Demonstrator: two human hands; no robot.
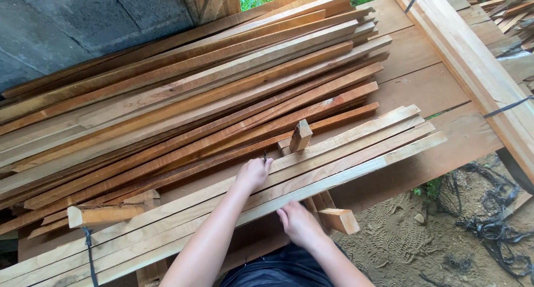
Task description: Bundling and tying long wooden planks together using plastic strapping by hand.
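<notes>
Several pale wooden slats [356, 148] lie side by side in front of me, on a wide board. My left hand [253, 174] rests as a fist on these slats, closed on a small dark pointed thing [265, 154] whose tip touches the wood. My right hand [299, 223] grips the near edge of the closest pale slat [389, 156], fingers curled over it. A short wood block [301, 135] stands tilted just beyond my left hand. Behind it lies a big heap of long reddish-brown slats [222, 92].
Two short offcuts lie near: one under the slats by my right hand [340, 220], one at the left [100, 214]. A black strap [89, 253] hangs at lower left. Thick strapped planks [473, 59] run along the right. Sandy ground [406, 248] with tangled black straps [495, 226] lies lower right.
</notes>
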